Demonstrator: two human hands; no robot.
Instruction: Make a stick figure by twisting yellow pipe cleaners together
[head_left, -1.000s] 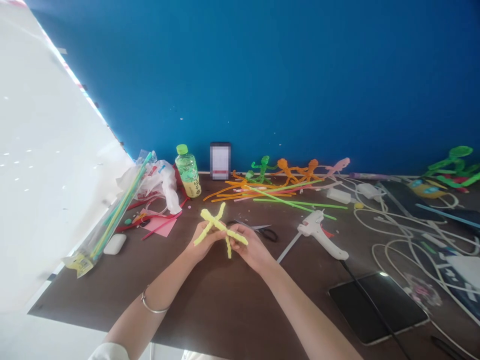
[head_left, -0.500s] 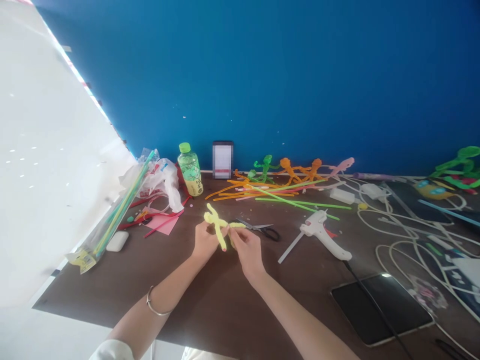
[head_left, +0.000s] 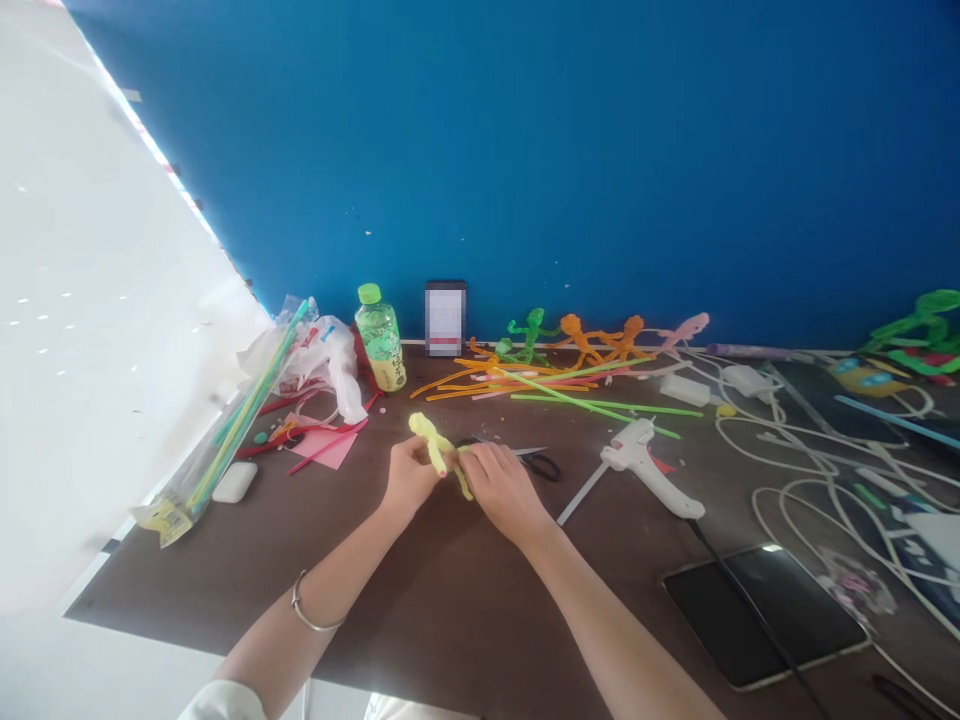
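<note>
A yellow pipe cleaner figure [head_left: 433,444] is bent into a small body with limbs, and both hands grip it above the dark table [head_left: 420,600]. My left hand [head_left: 409,477] holds its upper part, and my right hand [head_left: 501,490] pinches a limb, with a lower end poking out between them. Part of the figure is hidden by my fingers. Just beyond my right hand lie black-handled scissors [head_left: 541,465], their blades partly covered by the hand. A silver bangle [head_left: 316,603] circles my left wrist.
A white glue gun [head_left: 641,468] lies to the right. Behind are loose pipe cleaners [head_left: 525,385], finished figures [head_left: 592,340], a green bottle [head_left: 379,338] and a pink sheet [head_left: 324,445]. White cables [head_left: 810,470] and a black tablet [head_left: 765,615] fill the right.
The yellow figure has gone from a loose cross to a tighter shape with limbs folded closer. My hands have moved nearer each other, and the right hand now covers more of the scissors.
</note>
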